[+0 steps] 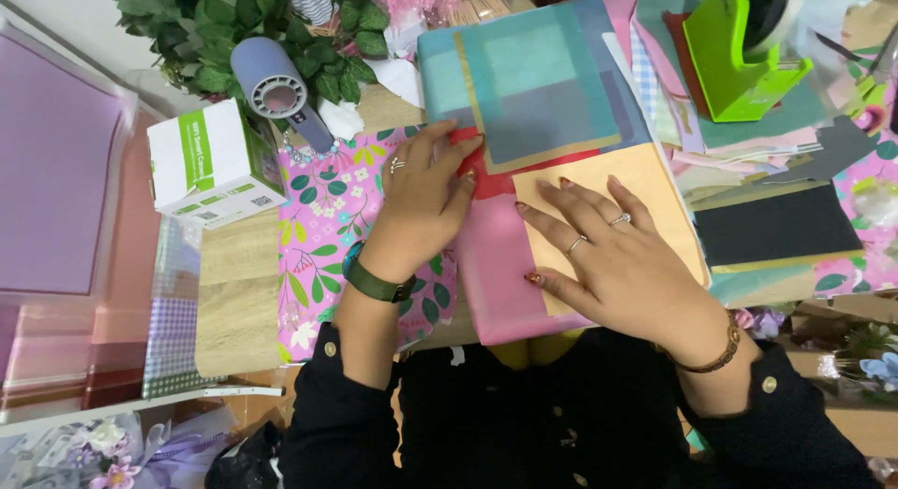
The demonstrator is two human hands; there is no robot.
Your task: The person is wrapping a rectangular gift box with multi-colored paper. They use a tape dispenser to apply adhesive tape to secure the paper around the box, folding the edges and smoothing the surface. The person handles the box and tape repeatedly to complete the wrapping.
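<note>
A stack of coloured paper sheets lies before me: a pink sheet at the bottom, a tan sheet over it, and blue and teal sheets further back. My left hand, with a ring and a green wrist strap, presses its fingertips on the red edge of the stack. My right hand lies flat with fingers spread on the tan sheet. Neither hand grips anything.
Pink floral wrapping paper covers the wooden table under the stack. A white and green box, a grey handheld tool and green leaves sit at left. A green tape dispenser, a black sheet and paper scraps lie at right.
</note>
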